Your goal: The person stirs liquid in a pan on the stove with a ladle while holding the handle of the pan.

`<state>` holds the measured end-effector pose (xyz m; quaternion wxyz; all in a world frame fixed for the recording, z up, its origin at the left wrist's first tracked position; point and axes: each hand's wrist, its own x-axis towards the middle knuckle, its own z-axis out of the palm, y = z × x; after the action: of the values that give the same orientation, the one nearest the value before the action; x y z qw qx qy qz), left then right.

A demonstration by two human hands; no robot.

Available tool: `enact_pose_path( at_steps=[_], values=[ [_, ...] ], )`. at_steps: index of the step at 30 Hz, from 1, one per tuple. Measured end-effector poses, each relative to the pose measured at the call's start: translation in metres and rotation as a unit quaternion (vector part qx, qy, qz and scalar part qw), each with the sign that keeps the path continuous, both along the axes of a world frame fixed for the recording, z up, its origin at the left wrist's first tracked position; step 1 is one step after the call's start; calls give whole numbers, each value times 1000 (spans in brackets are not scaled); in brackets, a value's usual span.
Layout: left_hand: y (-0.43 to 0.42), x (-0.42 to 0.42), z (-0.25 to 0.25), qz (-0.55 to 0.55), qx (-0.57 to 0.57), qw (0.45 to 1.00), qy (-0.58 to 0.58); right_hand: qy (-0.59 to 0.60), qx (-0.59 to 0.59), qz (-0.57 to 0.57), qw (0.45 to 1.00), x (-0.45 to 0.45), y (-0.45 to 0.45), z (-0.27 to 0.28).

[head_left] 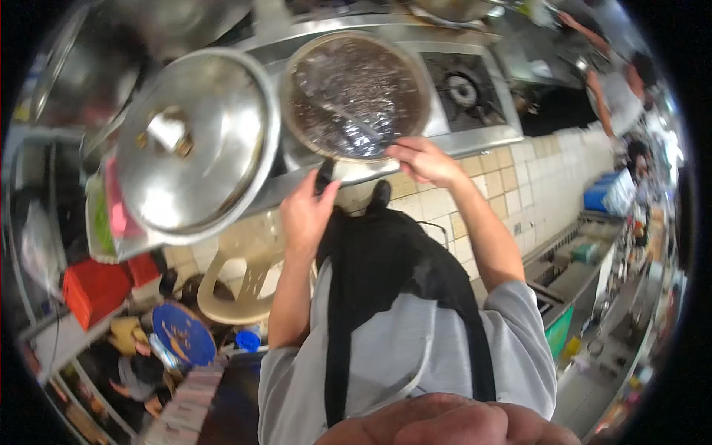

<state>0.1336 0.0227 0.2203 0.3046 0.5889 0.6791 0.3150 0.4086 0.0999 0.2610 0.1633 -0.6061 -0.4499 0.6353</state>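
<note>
A wide, round pot of dark, bubbling liquid stands on the stove in front of me. My right hand is closed at its near right rim around the end of a long-handled metal utensil. That handle slants across the liquid, and its far end is too blurred to make out. My left hand is at the near left rim, thumb and fingers about a dark, cloth-like piece whose kind is unclear. To the left, a large domed metal lid leans close to the pot.
A gas burner sits right of the pot. Below the lid is a beige plastic chair, with a red container and blue basin farther left. Another person works at the upper right; one more is at the lower left.
</note>
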Motion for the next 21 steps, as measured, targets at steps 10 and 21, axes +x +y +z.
enact_pose_path(
  at_steps=[10, 21],
  values=[
    [-2, 4, 13, 21, -17, 999, -21, 137, -80, -118, 980, 11, -3, -2],
    [-32, -22, -43, 43, -56, 992, -102, 308, -153, -233, 910, 38, -28, -20]
  ],
)
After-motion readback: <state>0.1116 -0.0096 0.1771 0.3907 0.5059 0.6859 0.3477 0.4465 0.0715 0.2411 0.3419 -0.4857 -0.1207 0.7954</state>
